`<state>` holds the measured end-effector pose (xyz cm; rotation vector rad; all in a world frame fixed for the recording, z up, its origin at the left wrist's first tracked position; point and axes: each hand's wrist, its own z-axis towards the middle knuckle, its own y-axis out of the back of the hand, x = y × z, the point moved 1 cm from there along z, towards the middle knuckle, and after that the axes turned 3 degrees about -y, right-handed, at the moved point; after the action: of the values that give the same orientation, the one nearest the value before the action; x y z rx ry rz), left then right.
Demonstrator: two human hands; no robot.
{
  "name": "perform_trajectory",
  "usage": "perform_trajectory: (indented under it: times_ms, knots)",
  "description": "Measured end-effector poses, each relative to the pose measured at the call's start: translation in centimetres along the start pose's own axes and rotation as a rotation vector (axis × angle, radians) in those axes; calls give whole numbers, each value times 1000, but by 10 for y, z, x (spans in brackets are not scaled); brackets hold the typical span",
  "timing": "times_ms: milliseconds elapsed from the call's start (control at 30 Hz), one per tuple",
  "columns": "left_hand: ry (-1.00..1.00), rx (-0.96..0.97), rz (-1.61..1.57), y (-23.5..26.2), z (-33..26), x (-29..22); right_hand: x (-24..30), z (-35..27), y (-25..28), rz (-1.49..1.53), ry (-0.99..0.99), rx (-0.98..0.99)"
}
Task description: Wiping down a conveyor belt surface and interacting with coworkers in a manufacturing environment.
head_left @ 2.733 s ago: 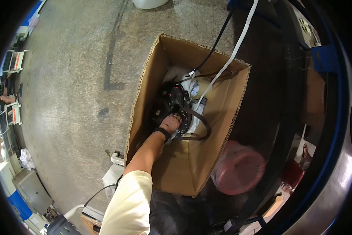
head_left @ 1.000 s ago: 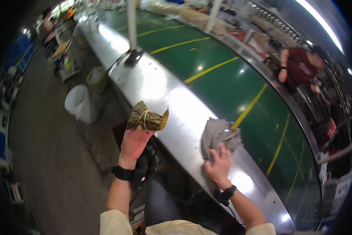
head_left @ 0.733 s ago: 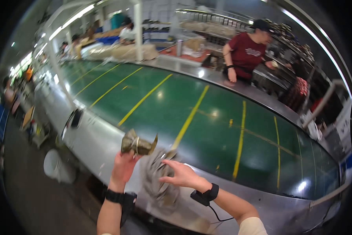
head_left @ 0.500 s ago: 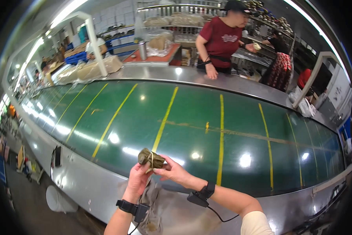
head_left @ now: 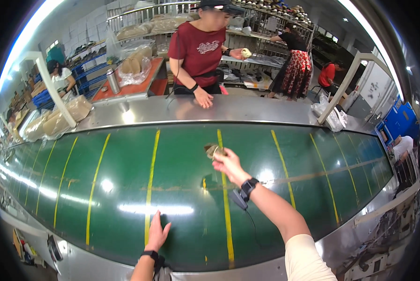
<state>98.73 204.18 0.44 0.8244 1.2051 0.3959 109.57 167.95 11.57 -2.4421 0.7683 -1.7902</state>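
Note:
My right hand [head_left: 227, 162] reaches out over the middle of the green conveyor belt [head_left: 125, 187] and grips a small leaf-wrapped dumpling [head_left: 213, 150] tied with string. My left hand [head_left: 157, 232] lies flat with fingers spread on the belt's near edge, holding nothing. Both wrists wear black bands; a small black device hangs from the right one.
Yellow lines cross the belt. Steel rims [head_left: 149, 108] border it on both sides. A person in a red shirt [head_left: 199, 47] stands across the belt with one hand on the far rim. Bagged bundles [head_left: 55, 122] lie at far left. Other people work behind.
My view rose from a cardboard box on the floor to the belt. The dumpling passed from my left hand to my right, which stretched forward; my left hand dropped to the belt edge.

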Motion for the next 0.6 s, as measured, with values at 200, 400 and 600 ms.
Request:
perform_trajectory:
  times_ms: [200, 400, 600]
  knots:
    - [-91, -51, 228, -23, -21, 31, 37, 138, 16, -116, 240, -408]
    - [-74, 8, 185, -11, -21, 34, -23, 271, 48, -218, 365, -596]
    - [-93, 45, 238, -9, -23, 39, -21, 348, 41, -358, 479, -719]
